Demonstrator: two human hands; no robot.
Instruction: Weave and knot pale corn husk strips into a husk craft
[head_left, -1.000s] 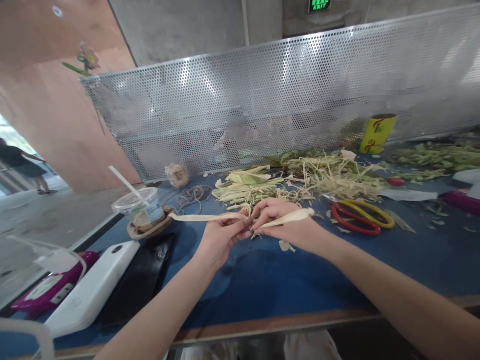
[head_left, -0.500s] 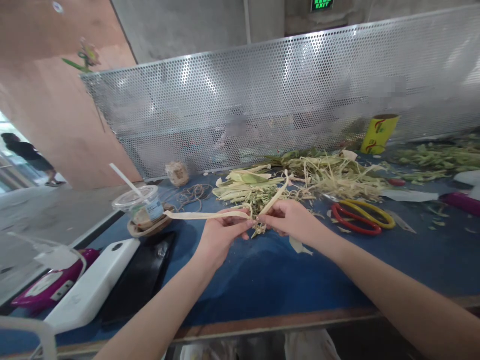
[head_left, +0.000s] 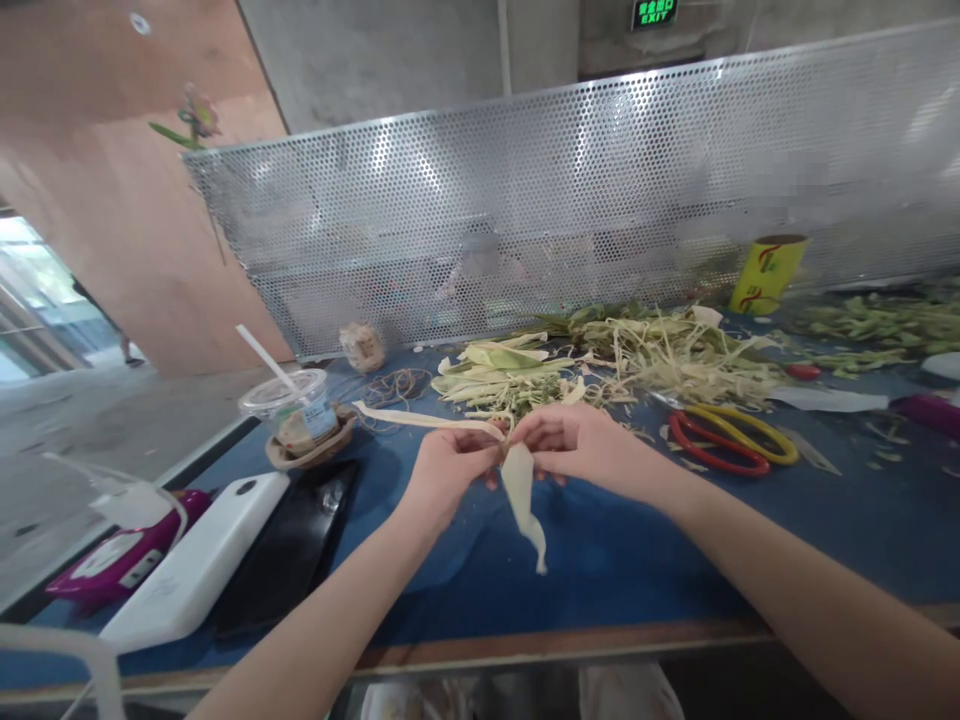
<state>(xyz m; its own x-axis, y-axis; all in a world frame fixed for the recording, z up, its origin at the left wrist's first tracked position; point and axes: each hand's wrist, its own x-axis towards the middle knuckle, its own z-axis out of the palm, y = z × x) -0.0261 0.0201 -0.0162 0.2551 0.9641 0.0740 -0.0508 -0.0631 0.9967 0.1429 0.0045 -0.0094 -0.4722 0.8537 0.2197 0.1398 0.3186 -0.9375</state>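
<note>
My left hand [head_left: 455, 462] and my right hand [head_left: 574, 440] meet over the blue table, both closed on a pale strip of corn husk [head_left: 519, 490]. One end of the strip sticks out to the left past my left hand; the other hangs down toward me between the hands. My fingertips pinch it where the two parts cross, and the exact crossing is partly hidden by them. Right behind the hands lies a bunch of husks and thin dried stems [head_left: 499, 375].
Scissors with red and yellow handles [head_left: 739, 440] lie to the right, near a heap of shredded husk [head_left: 675, 355] and a yellow tube [head_left: 769, 275]. On the left are a lidded cup [head_left: 304, 415], twine [head_left: 401, 387], a white power bank [head_left: 199, 560] and a purple power strip [head_left: 127, 550].
The husk end that pointed up and right has been folded over and now hangs down toward me. My right hand has turned in close to the left. The view has shifted slightly.
</note>
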